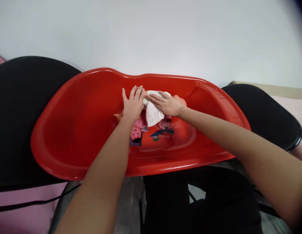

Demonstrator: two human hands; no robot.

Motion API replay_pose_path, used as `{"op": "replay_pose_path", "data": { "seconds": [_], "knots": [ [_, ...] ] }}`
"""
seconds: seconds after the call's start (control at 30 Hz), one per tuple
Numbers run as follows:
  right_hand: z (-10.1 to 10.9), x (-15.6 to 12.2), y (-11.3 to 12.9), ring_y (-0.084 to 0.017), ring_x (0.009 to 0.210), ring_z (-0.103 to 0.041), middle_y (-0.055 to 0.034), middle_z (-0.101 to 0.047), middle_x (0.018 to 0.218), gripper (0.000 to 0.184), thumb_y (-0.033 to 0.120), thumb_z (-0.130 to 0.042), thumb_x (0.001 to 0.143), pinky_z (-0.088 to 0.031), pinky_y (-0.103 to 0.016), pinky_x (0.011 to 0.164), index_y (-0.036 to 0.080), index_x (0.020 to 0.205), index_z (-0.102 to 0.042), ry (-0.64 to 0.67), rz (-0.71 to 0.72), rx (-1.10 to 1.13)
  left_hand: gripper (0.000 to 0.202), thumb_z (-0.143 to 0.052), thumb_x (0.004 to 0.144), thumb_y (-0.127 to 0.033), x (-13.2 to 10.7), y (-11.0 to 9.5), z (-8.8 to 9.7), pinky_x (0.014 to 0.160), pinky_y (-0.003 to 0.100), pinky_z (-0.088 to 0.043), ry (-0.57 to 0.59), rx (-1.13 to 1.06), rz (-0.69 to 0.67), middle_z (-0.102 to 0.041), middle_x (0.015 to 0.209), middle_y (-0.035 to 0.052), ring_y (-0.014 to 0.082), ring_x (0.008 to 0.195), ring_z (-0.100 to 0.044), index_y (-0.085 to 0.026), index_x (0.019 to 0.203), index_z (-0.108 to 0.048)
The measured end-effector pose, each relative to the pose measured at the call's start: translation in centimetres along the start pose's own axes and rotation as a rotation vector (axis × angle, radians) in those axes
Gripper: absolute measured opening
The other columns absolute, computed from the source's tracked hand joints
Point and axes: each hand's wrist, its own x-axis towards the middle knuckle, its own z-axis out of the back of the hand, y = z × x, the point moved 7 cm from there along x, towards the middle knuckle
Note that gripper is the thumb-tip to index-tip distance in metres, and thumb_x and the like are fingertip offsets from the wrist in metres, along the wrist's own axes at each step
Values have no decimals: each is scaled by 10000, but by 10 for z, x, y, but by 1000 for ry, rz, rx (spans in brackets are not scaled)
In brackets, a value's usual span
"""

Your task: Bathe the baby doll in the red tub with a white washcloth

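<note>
A red plastic baby bathtub rests across two black chairs. Inside it lies a small doll, mostly hidden under my hands and a white cloth. My left hand lies flat with fingers spread on the doll's leg end, where a foot pokes out beside my wrist. My right hand presses flat on the white cloth over the doll's body. The doll's head shows just past my right hand.
A black chair seat supports the tub on the left and another black chair on the right. A white wall is behind. Cartoon stickers mark the tub floor. A black cable runs along the floor below.
</note>
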Motion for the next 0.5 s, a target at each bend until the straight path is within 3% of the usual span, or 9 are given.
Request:
{"op": "replay_pose_path", "data": {
  "seconds": [0.13,0.3,0.4,0.5],
  "knots": [
    [-22,-62,-15,-297,1659,-397,-190,-433,1756,640,108,-347,1081,-281,-630,1383,87,1717,-411,52,-41,94,758,-546,1046,-275,3,-1,2,1364,772,9,-7,-21,20,-325,1827,135,374,1716,-230,-253,1777,-345],
    [-16,-117,-26,-326,1609,-472,-209,-551,1668,604,114,-378,1062,-358,-629,1344,84,1643,-539,146,-129,154,720,-445,1081,-285,2,0,1,1372,720,81,-6,-47,26,-286,1849,66,301,1726,-180,-256,1786,-297],
    [-16,-125,-27,-396,1483,-596,-257,-625,1571,529,153,-437,1046,-506,-588,1210,68,1518,-659,341,-381,191,711,-422,1097,-337,1,2,-1,1378,675,109,-5,-68,39,-332,1834,11,263,1724,-157,-302,1790,-268],
    [-30,-132,-20,-370,1131,-783,-237,-777,1284,411,237,-525,1034,-639,-445,915,114,1348,-760,597,-713,278,734,-473,1077,-352,1,4,-1,1392,642,88,-24,-58,38,-330,1835,38,277,1729,-170,-309,1786,-290]
  ]
}}
